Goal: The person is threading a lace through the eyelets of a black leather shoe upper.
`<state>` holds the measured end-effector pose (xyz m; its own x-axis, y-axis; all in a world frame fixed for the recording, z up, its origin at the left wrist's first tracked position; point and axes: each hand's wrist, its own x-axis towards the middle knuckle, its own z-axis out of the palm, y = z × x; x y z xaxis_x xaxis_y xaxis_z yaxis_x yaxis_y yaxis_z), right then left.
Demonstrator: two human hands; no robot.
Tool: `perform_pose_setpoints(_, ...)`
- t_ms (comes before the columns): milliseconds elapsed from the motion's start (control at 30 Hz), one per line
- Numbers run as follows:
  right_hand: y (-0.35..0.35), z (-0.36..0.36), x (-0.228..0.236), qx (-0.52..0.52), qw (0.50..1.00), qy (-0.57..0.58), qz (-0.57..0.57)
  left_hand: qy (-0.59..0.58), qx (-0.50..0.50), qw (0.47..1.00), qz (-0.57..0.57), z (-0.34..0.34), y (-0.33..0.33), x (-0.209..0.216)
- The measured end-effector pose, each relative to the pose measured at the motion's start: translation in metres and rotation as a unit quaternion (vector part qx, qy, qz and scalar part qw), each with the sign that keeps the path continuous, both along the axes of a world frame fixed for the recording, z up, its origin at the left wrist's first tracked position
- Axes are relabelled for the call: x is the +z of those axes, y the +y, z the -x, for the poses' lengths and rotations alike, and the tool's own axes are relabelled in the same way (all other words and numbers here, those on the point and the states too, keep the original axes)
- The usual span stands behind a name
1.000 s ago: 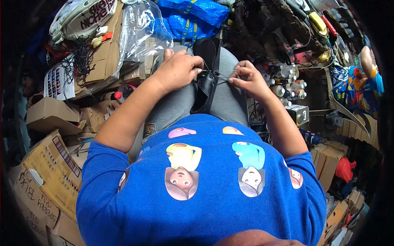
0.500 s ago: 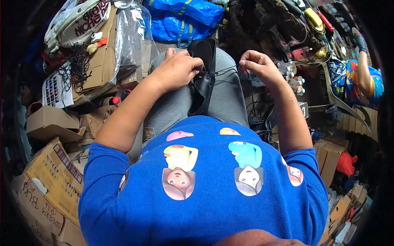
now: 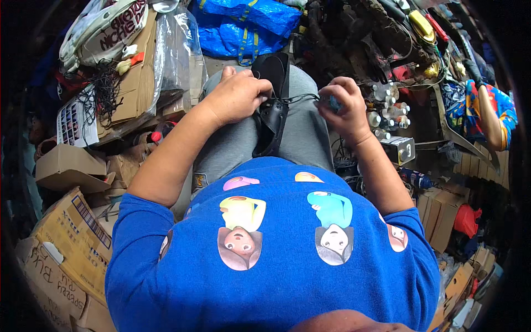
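Observation:
A black shoe [image 3: 272, 118] rests between my thighs on grey trousers, its opening and eyelets facing up. My left hand [image 3: 239, 91] is closed at the shoe's left side, thumb and fingers pinched by the eyelets; what lies between its fingertips is too small to make out. A thin black shoelace [image 3: 303, 97] runs taut from the eyelets across to my right hand [image 3: 345, 108]. That hand has its fingers curled round the lace's far end, above my right knee. Something bluish shows between its fingers, and I cannot tell whether it is held or lies behind.
Blue bags [image 3: 246, 30] lie ahead. On the left are flat cardboard in clear plastic [image 3: 138, 83], tangled black cords [image 3: 105, 91] and an open carton [image 3: 72, 166]. Several small bottles [image 3: 394, 113] stand at right. Another person's arm in a colourful sleeve [image 3: 498, 113] shows at far right.
My right hand has turned and curled its fingers more, moving slightly left and down. The lace looks straighter. My left hand and the shoe stay nearly still.

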<state>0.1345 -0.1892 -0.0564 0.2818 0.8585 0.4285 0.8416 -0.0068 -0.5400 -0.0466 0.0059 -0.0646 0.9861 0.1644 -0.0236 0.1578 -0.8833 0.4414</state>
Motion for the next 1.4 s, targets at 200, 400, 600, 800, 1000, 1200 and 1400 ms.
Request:
perform_pose_setpoints(200, 0.014, 0.011, 0.006, 0.062, 0.967, -0.246, -0.015, 0.001, -0.006, 1.000, -0.016, -0.002, -0.001, 0.002)
perform_pose_setpoints(400, -0.003, 0.014, 0.030, 0.087, 0.954, -0.243, 0.152, 0.022, -0.009, 1.000, -0.007, -0.003, 0.001, 0.007)
perform_pose_setpoints(600, 0.011, 0.010, 0.032, 0.008, 0.968, -0.228, 0.110, 0.009, -0.018, 1.000, 0.004, -0.003, 0.005, 0.004)
perform_pose_setpoints(800, 0.044, 0.020, 0.020, 0.142, 0.909, -0.327, 0.216, -0.021, -0.039, 0.999, -0.007, 0.002, 0.009, 0.005)
perform_pose_setpoints(1000, 0.044, 0.009, 0.010, 0.187, 0.926, -0.265, 0.192, -0.058, -0.054, 0.992, -0.101, 0.025, 0.028, 0.003)
perform_pose_setpoints(1200, -0.030, -0.068, 0.004, 0.005, 0.941, -0.198, 0.274, -0.028, 0.153, 0.985, -0.070, 0.133, 0.093, 0.030)
perform_pose_setpoints(1400, 0.013, -0.062, 0.024, 0.053, 0.827, 0.554, -0.079, -0.237, 0.117, 0.869, 0.418, 0.091, 0.071, 0.079)
